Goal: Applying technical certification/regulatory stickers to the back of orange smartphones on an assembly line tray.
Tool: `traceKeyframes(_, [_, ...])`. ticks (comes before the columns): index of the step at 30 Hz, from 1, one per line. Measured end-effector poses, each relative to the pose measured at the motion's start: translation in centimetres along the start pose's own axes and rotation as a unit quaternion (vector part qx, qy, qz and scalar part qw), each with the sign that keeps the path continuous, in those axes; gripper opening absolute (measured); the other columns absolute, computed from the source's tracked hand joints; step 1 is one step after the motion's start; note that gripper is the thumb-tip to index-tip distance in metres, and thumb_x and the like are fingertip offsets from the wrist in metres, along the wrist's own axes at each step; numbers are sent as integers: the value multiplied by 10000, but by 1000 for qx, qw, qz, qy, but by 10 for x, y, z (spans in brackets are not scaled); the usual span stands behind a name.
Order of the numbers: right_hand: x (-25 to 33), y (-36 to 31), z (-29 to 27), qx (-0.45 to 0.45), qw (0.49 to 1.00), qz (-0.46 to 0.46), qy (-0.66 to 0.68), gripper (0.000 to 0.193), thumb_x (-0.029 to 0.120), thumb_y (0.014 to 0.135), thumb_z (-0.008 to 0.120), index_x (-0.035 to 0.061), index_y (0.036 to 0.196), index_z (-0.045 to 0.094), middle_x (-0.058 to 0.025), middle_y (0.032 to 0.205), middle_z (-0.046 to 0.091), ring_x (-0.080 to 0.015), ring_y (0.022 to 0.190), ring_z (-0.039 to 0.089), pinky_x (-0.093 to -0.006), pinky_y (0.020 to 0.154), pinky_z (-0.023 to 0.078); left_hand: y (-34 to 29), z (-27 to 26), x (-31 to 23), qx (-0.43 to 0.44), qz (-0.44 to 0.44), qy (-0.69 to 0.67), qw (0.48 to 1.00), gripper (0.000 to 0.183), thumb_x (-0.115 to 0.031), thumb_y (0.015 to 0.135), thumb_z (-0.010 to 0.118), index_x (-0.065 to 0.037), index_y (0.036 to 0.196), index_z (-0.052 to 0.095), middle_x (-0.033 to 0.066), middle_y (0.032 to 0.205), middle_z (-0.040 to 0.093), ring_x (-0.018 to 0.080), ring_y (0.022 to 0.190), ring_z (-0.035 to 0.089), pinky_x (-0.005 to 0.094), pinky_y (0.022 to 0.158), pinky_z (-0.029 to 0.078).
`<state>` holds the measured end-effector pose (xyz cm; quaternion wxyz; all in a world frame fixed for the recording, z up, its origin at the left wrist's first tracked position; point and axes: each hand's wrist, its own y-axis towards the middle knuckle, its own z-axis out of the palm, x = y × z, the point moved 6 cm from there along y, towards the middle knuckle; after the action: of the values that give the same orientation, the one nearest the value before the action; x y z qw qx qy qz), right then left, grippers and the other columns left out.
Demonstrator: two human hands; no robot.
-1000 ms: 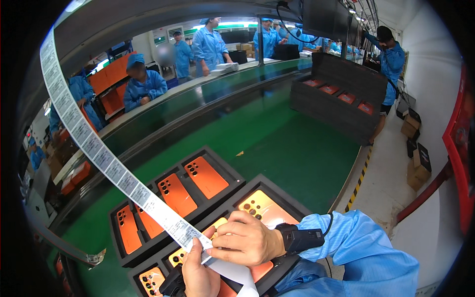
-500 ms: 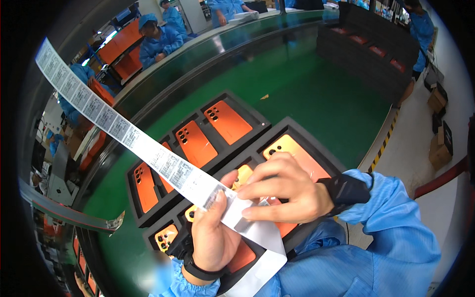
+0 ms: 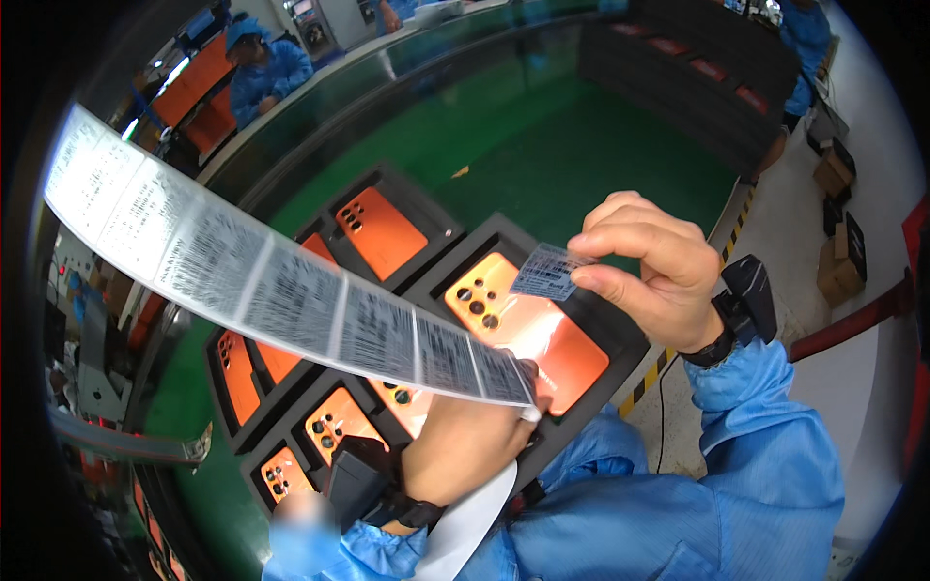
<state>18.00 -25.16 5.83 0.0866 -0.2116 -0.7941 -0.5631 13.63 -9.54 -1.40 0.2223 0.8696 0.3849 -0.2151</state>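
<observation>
My right hand (image 3: 661, 266) pinches a single small printed label (image 3: 545, 273) between thumb and fingertips, held above the tray. The label hangs over the upper part of an orange phone (image 3: 567, 360) that lies back up in the near black foam tray (image 3: 623, 327). My left hand (image 3: 467, 443) is closed on the end of a long strip of printed labels (image 3: 295, 305), which rises away to the upper left. White backing paper (image 3: 472, 528) trails down below that hand. The strip and my left hand partly cover other phones, one of them (image 3: 339, 423) beside my wrist.
A second black tray (image 3: 448, 230) with orange phones (image 3: 381, 232) adjoins at the far left. Both trays rest on a green belt (image 3: 542, 160). Stacked black trays (image 3: 693, 97) stand at the far right. Across the line sits a person in blue (image 3: 262, 73).
My right hand has moved up and right, away from the left hand, with one label separated from the strip. My left hand has turned over and shifted right, bringing the strip closer.
</observation>
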Motion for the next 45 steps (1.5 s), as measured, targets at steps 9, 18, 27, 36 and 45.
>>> traceKeyframes(9, [-18, -18, 12, 6, 997, 28, 75, 132, 43, 742, 699, 36, 870, 665, -60, 807, 640, -227, 779, 588, -330, 709, 449, 8, 33, -6, 142, 23, 45, 989, 132, -109, 714, 661, -6, 713, 579, 213, 737, 564, 357, 690, 582, 432, 635, 454])
traceKeyframes(18, [-45, -32, 14, 8, 992, 73, 105, 107, 59, 796, 650, 18, 894, 635, -79, 815, 624, -232, 768, 573, -336, 696, 448, 11, 37, -5, 125, 24, 22, 992, 132, -92, 712, 639, -27, 795, 560, 164, 776, 562, 330, 766, 565, 407, 715, 441])
traceKeyframes(27, [-52, -48, 29, 22, 979, 138, 147, 82, 46, 825, 635, -1, 892, 635, -84, 834, 631, -203, 781, 585, -306, 682, 477, 13, 44, 0, 185, 23, 46, 981, 122, -62, 728, 578, -25, 844, 572, 183, 769, 545, 355, 763, 558, 423, 709, 439])
traceKeyframes(36, [-72, -64, 30, -3, 962, 230, 145, 93, 72, 830, 639, 1, 890, 642, -84, 848, 643, -162, 798, 612, -278, 735, 486, -12, 52, -26, -63, 139, 499, 853, 167, -145, 767, 533, -7, 859, 542, 127, 756, 536, 250, 681, 550, 397, 595, 436])
traceKeyframes(45, [-99, -79, 33, 32, 839, 367, 402, 93, 66, 844, 633, -7, 901, 633, -25, 856, 646, -81, 812, 587, -231, 741, 476, 42, -14, 47, -146, -89, 149, 974, 199, 29, 657, 557, -1, 853, 580, 206, 795, 575, 399, 754, 559, 436, 670, 467])
